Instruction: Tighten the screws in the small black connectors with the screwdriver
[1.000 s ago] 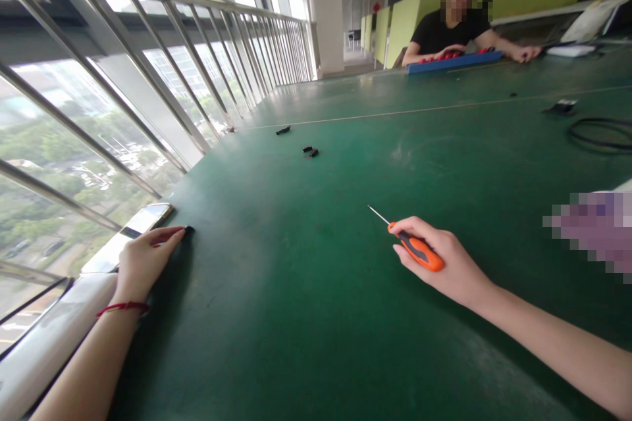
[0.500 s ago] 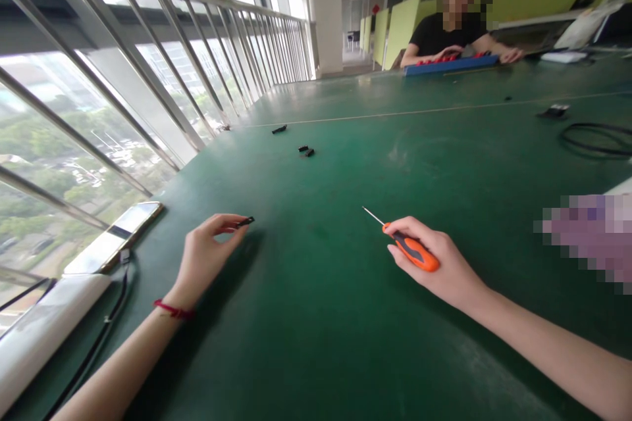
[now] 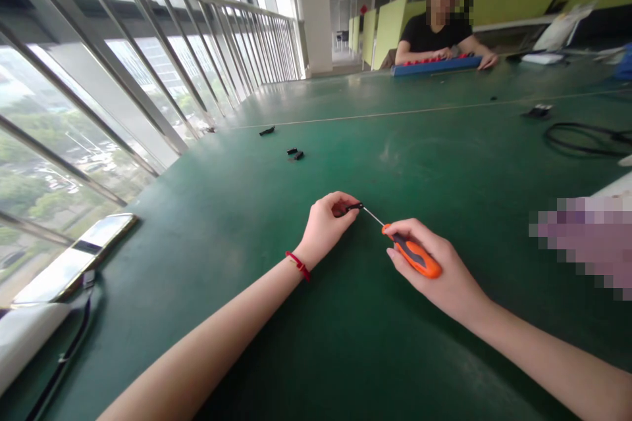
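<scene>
Between its thumb and fingers, my left hand (image 3: 328, 223) pinches a small black part (image 3: 354, 208) just above the green table (image 3: 237, 223). My right hand (image 3: 429, 256) is wrapped round the orange and grey handle of a screwdriver (image 3: 417, 258). The screwdriver's thin metal shaft points up and left, and its tip is at the right end of the black part. Whether the tip sits inside the part is too small to tell. Fingers partly cover the black part.
Small black pieces (image 3: 296, 154) and another black piece (image 3: 267, 131) lie farther back. A phone (image 3: 79, 256) and cable (image 3: 74, 348) are at left, beside the railing. A black cable loop (image 3: 582, 138) lies at right. Across the table, a person (image 3: 437, 33) sits behind a blue tray (image 3: 434, 66).
My left hand has moved right with the black part, up to the screwdriver's tip. My right hand has stayed nearly still. The view has shifted slightly.
</scene>
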`<state>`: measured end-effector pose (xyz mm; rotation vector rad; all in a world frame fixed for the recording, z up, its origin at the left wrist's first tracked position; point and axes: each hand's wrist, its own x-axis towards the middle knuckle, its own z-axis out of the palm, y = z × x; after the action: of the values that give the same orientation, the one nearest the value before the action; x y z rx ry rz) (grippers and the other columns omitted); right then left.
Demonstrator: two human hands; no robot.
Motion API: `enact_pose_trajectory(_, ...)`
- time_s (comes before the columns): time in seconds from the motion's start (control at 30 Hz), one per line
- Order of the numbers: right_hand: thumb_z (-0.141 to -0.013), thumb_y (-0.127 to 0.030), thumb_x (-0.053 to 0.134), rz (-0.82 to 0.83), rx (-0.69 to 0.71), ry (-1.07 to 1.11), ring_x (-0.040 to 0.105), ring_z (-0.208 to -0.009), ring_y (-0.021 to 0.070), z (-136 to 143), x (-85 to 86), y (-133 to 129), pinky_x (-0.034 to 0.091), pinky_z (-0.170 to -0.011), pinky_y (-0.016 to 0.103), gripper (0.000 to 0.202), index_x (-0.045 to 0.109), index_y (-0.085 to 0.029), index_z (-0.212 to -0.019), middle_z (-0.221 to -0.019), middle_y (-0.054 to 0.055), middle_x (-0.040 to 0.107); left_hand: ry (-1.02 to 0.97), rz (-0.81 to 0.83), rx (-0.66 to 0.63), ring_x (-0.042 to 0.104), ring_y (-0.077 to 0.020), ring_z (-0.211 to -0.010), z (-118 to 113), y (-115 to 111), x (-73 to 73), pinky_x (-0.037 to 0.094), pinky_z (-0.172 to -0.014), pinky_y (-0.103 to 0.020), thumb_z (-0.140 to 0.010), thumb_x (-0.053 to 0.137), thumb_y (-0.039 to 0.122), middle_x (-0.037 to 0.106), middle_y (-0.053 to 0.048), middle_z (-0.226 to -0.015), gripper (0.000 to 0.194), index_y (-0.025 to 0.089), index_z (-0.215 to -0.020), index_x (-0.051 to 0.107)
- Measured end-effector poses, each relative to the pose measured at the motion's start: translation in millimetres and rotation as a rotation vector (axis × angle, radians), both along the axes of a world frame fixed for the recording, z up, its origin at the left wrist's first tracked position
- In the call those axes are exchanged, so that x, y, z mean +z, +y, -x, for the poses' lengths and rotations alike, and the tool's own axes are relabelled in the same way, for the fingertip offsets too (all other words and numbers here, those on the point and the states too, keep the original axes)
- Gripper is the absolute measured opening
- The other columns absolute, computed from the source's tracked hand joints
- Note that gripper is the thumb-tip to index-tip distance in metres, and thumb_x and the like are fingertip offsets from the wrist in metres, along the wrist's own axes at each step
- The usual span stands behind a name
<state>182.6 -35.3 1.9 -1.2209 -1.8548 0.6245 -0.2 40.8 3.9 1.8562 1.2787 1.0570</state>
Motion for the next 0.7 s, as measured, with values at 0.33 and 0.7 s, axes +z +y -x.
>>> enact_pose_trajectory(0.33, -0.079, -0.014, 0.059, -0.182, -0.121, 0.142, 0.064, -0.071, 0.0080, -1.4, 2.7, -5.6, 0.051, -0.065, 0.014, 0.016, 0.056, -0.022, -0.092, -0.084, -0.001, 0.066, 0.184, -0.100, -0.078, 0.059, -0.0144, -0.079, -1.2, -8.6, -1.5, 0.049, -0.074, -0.026, -0.077, 0.056, 0.012, 0.064, -0.003, -0.089, 0.014, 0.017, -0.085, 0.066)
enact_pose_trajectory(0.7, -0.082, -0.019, 0.057, -0.162, -0.167, 0.177, 0.056, -0.048, 0.0072, -3.2, 6.4, -7.9, 0.047, -0.045, 0.017, 0.003, 0.055, -0.020, -0.084, -0.065, -0.003, 0.061, 0.218, -0.131, -0.074, 0.059, -0.0149, -0.081, -2.0, -9.4, -0.6, 0.049, -0.077, -0.028, -0.078, 0.054, 0.011, 0.062, -0.004, -0.089, 0.015, 0.017, -0.087, 0.064)
